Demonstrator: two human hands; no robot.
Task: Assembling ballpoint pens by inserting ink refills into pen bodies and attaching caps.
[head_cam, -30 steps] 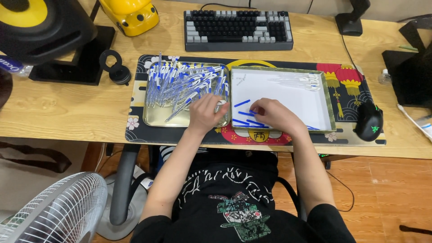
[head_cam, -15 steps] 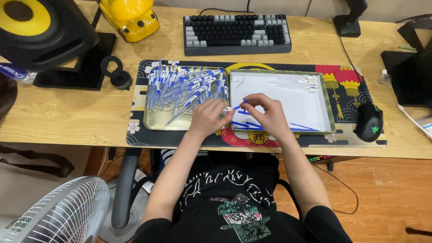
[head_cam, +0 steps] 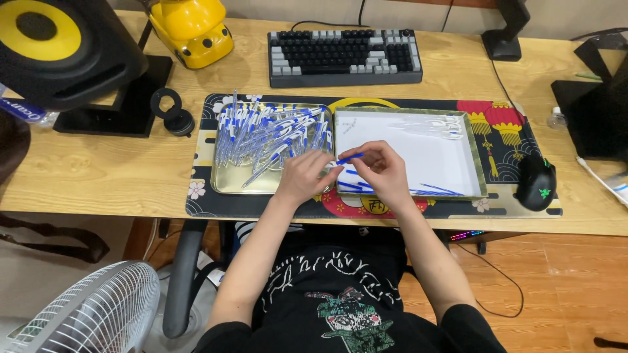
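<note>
Wooden and well filled, the tabletop [head_cam: 98, 176] carried a patterned desk mat [head_cam: 504, 131] with two shallow metal trays set side by side on it, touching along their inner edges. Seen from the head camera, the person's left hand [head_cam: 302, 176] and right hand [head_cam: 381, 171] met over the seam between the trays, near their front rims. Both hands pinched one pen [head_cam: 345, 159], blue and white, which lay tilted between them just above the trays; the left fingers [head_cam: 320, 162] gripped its paler end and the right fingers [head_cam: 364, 154] closed on its blue end. Behind the left hand, the left tray [head_cam: 226, 186] held a loose heap of pens [head_cam: 275, 134] of the same kind, fanned out toward the back. Lined in white, the right tray [head_cam: 476, 157] was mostly bare, with a few blue pen parts [head_cam: 428, 190] lying along its front edge and some clear pieces [head_cam: 441, 125] near its far rim. Beyond the mat stood a black-and-grey keyboard [head_cam: 343, 57]. At the back left were a yellow toy car [head_cam: 191, 29] and a black speaker [head_cam: 62, 49] with a yellow cone. Just off the right tray, a black mouse [head_cam: 536, 183] rested on the mat's corner. Below the tabletop, at lower left, a white fan [head_cam: 88, 310] stood on the floor.
</note>
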